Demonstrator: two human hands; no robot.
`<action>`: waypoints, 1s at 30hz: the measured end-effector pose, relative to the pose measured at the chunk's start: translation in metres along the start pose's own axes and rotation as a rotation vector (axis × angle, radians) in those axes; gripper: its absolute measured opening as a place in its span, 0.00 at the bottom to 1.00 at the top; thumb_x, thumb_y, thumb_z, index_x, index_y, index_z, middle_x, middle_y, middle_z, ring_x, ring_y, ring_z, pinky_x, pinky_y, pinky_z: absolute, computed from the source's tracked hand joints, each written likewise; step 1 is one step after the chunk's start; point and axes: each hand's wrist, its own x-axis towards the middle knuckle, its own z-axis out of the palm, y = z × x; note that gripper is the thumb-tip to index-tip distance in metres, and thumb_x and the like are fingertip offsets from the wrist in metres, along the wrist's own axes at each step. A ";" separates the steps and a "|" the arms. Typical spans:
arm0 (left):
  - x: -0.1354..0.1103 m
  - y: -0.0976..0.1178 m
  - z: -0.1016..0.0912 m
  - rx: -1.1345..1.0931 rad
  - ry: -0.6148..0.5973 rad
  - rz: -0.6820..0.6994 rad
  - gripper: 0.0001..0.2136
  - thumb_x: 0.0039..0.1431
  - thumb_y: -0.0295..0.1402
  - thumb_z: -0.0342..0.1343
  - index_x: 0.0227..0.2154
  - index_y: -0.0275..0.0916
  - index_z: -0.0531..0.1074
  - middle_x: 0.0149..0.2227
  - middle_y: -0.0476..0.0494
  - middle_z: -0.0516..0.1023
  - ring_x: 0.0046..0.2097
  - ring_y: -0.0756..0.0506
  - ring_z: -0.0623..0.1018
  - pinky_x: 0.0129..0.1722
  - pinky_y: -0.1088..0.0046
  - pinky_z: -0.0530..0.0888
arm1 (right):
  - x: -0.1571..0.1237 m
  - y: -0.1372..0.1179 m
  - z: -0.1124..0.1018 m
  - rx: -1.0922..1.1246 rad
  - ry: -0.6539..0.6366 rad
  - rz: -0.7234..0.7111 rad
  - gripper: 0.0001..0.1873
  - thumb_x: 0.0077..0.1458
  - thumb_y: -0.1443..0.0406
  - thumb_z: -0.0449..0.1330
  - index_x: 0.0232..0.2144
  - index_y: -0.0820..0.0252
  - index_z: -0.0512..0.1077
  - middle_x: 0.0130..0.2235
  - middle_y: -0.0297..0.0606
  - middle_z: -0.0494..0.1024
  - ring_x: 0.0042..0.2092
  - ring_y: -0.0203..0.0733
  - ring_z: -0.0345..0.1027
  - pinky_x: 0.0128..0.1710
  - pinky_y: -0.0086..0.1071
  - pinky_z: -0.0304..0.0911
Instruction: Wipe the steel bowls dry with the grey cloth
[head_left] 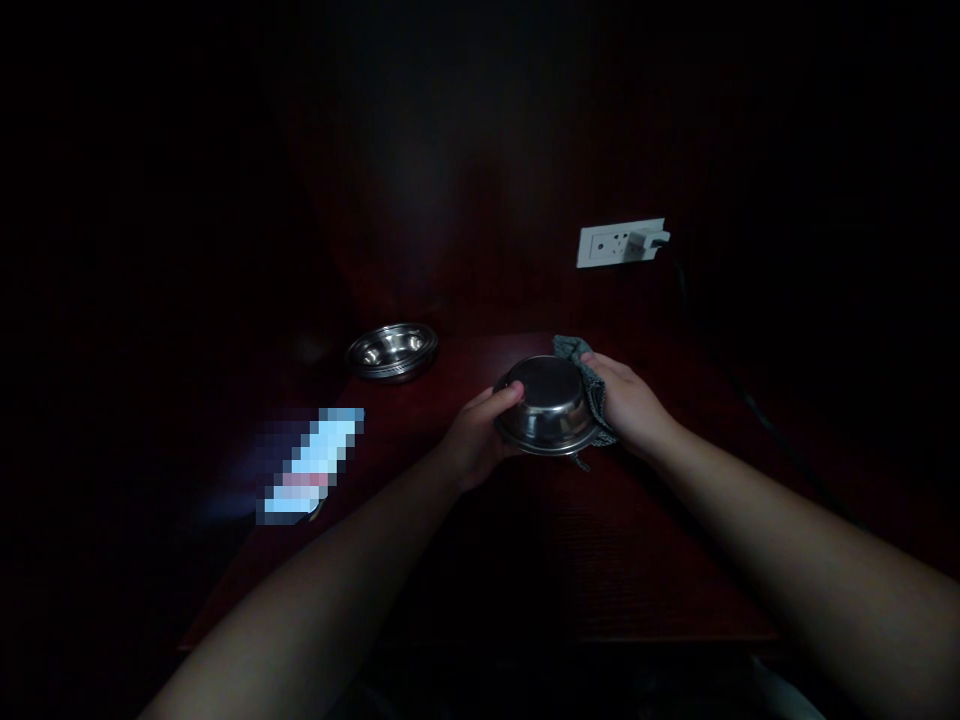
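Observation:
A shiny metal bowl (553,405) is held bottom up above the dark red table. My left hand (480,430) grips its left side, with the thumb on the upturned base and the other fingers mostly hidden beneath. At the bowl's right side, my right hand (626,400) is closed on a grey-green cloth (592,385) and presses it against the bowl's wall and rim. Part of the cloth hangs below the rim. The right hand's fingertips are largely hidden by the cloth and bowl.
A stack of metal bowls (393,350) stands at the table's (450,560) back left. Nearer on the left is a lit, blurred-out screen (315,465). On the back wall, a white socket plate (600,247) holds a plug (646,241) with a dark cable running down right. The surroundings are very dark.

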 end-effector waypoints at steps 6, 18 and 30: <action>0.001 -0.001 -0.001 -0.002 -0.001 -0.013 0.17 0.56 0.40 0.59 0.45 0.35 0.72 0.40 0.34 0.79 0.43 0.40 0.79 0.41 0.61 0.77 | 0.002 0.006 -0.001 0.015 0.001 -0.002 0.19 0.57 0.51 0.55 0.35 0.59 0.75 0.31 0.36 0.79 0.34 0.42 0.71 0.39 0.36 0.63; 0.002 -0.003 0.000 -0.017 0.020 -0.018 0.18 0.56 0.40 0.59 0.46 0.35 0.72 0.40 0.34 0.78 0.43 0.39 0.79 0.40 0.62 0.77 | 0.002 0.007 -0.002 -0.081 0.014 -0.025 0.20 0.59 0.51 0.52 0.34 0.57 0.77 0.35 0.37 0.80 0.41 0.46 0.72 0.46 0.39 0.64; 0.001 -0.003 0.002 -0.007 0.031 -0.003 0.16 0.57 0.40 0.58 0.44 0.35 0.72 0.41 0.34 0.78 0.42 0.40 0.78 0.39 0.63 0.77 | 0.003 0.006 -0.003 -0.105 0.008 -0.036 0.20 0.60 0.52 0.51 0.35 0.58 0.76 0.36 0.37 0.79 0.41 0.45 0.72 0.47 0.39 0.63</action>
